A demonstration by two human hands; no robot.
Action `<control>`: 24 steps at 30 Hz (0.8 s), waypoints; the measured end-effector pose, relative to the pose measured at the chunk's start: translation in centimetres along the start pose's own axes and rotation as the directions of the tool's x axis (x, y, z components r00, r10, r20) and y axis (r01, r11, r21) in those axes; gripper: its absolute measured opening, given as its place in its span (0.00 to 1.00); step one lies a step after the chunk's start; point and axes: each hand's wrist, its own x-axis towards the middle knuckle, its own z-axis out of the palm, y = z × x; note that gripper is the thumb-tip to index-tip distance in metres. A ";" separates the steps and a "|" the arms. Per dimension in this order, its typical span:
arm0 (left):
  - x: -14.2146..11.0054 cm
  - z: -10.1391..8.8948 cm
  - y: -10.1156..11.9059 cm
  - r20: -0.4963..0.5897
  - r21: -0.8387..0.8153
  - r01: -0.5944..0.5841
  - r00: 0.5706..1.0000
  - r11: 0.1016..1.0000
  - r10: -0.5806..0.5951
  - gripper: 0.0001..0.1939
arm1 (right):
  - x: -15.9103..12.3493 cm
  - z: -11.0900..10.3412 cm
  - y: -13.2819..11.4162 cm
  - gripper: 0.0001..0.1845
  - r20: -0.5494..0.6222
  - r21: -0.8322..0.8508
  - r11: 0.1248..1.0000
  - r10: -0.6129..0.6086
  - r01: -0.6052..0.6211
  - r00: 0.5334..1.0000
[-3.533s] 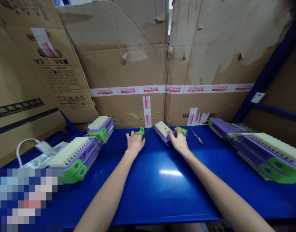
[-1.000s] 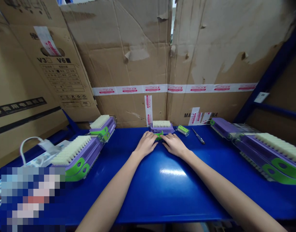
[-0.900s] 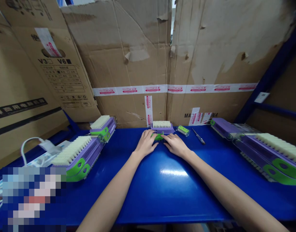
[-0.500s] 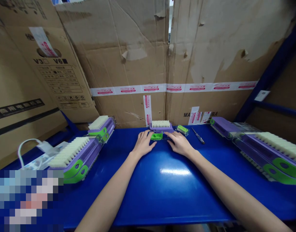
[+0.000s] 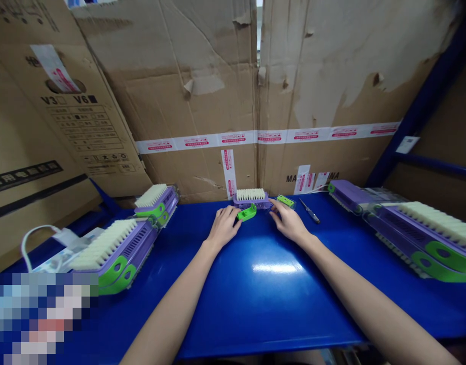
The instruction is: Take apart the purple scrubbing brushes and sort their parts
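Two bare forearms (image 5: 191,289) reach forward across a glossy blue table (image 5: 271,314). The left hand (image 5: 223,228) has its thumb and fingertips closed on the left end of a bright green, curved plastic piece (image 5: 247,213), which slants upward to the right, just in front of a purple plastic block with cream bristles (image 5: 251,197). The right hand (image 5: 289,220) has its fingers bent beside the block's right end; whether it grips anything there cannot be told. Just beyond that hand lies a small lime-green rectangular part (image 5: 285,201), and to its right a slim screwdriver (image 5: 309,211) lies slantwise. Larger purple-and-green bristled units (image 5: 132,243) line the table's left and right sides. Brown cardboard sheets (image 5: 187,111), crossed by white tape with red print (image 5: 233,137), stand behind.
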 end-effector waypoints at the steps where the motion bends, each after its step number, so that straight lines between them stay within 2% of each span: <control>1: 0.0 -0.1 0.1 -0.001 0.006 0.005 1.000 1.000 -0.005 0.12 | 0.0 -0.1 0.0 0.23 -0.009 -0.006 1.000 0.001 -0.001 1.000; 14: 0.0 -1.1 1.1 0.048 0.110 0.039 0.998 0.993 -0.045 0.13 | 0.1 0.0 0.7 0.21 -0.229 -0.009 0.999 0.031 -0.033 0.973; 20: -0.1 -1.0 1.0 0.067 0.099 0.047 0.996 0.994 -0.053 0.15 | 0.4 -0.7 1.5 0.22 -0.390 -0.042 0.982 0.155 -0.186 0.908; 22: -0.1 -1.0 1.0 0.066 0.097 0.054 0.996 0.994 -0.060 0.15 | 0.4 -0.9 1.9 0.23 -0.409 -0.034 0.971 0.203 -0.238 0.890; 24: 0.0 -1.1 1.0 0.053 0.093 0.065 0.996 0.994 -0.070 0.16 | 0.4 -1.0 2.1 0.23 -0.382 -0.023 0.962 0.242 -0.271 0.892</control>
